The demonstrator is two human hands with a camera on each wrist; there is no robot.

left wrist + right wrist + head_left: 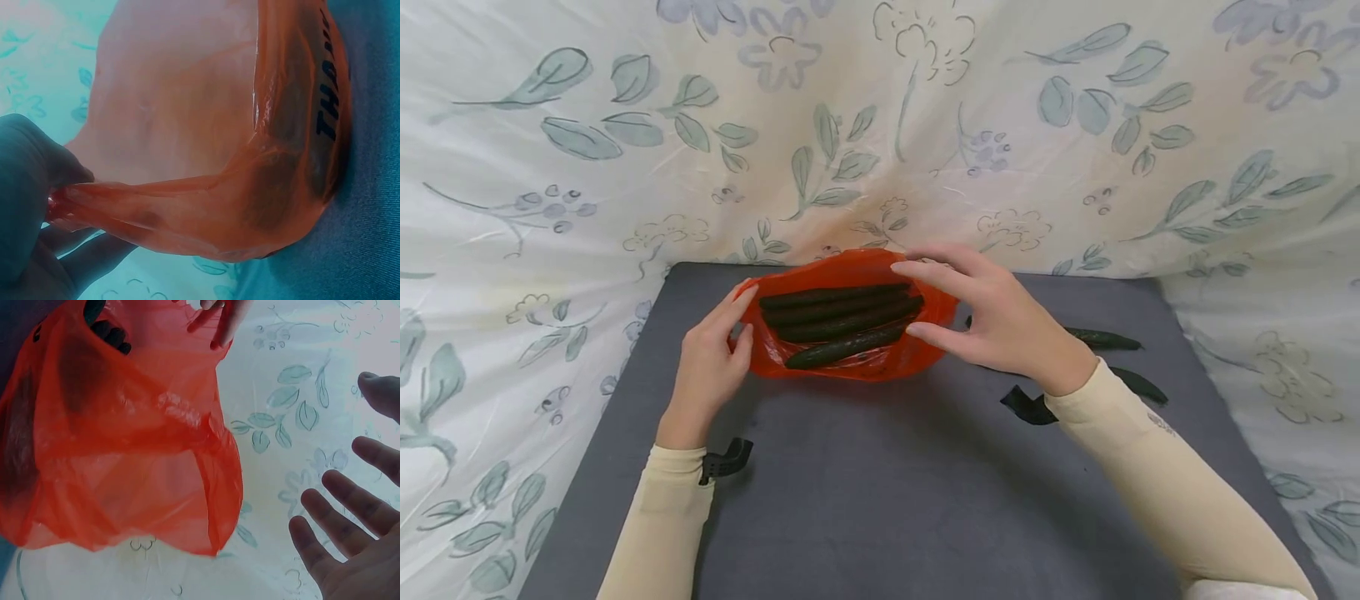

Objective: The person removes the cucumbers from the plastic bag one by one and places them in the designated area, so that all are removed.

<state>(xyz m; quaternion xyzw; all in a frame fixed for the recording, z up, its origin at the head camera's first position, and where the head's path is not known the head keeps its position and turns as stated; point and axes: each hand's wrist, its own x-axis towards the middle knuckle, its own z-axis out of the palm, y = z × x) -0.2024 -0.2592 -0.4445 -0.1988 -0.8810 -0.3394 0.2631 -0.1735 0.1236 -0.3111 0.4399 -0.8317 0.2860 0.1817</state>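
Observation:
A red plastic bag point(820, 271) lies with its mouth open, and several dark green cucumbers point(850, 345) rest side by side inside it. My left hand point(703, 358) pinches the bag's left edge between thumb and fingers; the left wrist view shows the gathered plastic point(81, 206) in that grip. At the bag's right side, my right hand point(1000, 308) has its thumb and fingers spread. In the right wrist view the fingers of this hand point(350, 544) are apart from the bag point(125, 462), with nothing held. Dark lettering shows on the bag's side in the left wrist view.
More cucumbers point(1105, 339) lie on the dark grey table point(880, 500) at the right, partly hidden by my right hand and forearm. A floral cloth point(880, 125) hangs behind the table and along both sides. Black straps are on both wrists.

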